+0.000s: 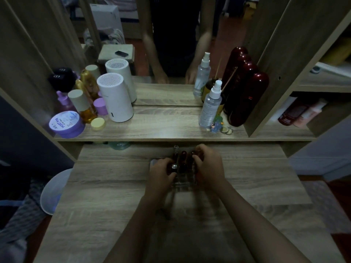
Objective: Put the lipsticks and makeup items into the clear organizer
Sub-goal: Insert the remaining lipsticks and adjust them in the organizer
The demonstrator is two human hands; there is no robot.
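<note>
the left hand [161, 172] lies curled against the left side of the clear organizer [183, 182], its fingers bent in around a dark tube with a shiny silver top [173, 166]; whether it grips the tube itself or only the organizer's wall cannot be told in the dim light. the right hand [208, 164] is cupped over the organizer's right and far side, fingers folded down among the dark lipsticks [183, 155] standing there, and what exactly it has hold of cannot be told either. the organizer sits on the wooden bench [114, 205], near the middle and toward the far edge, between the two hands and touching both. several dark reddish tubes stand upright in its far compartments, while its near compartments look see-through, their contents too blurred to name. both forearms reach in from the bottom of the view.

on the raised shelf [167, 126] behind, a white cylinder [115, 99] stands left of centre, with a purple jar [65, 124], an amber bottle [85, 107] and a small yellow lid [98, 123] further left. to the right stand a clear spray bottle [209, 107] and a tall dark red case [245, 99]. a mirror [171, 44] rises behind the shelf.
</note>
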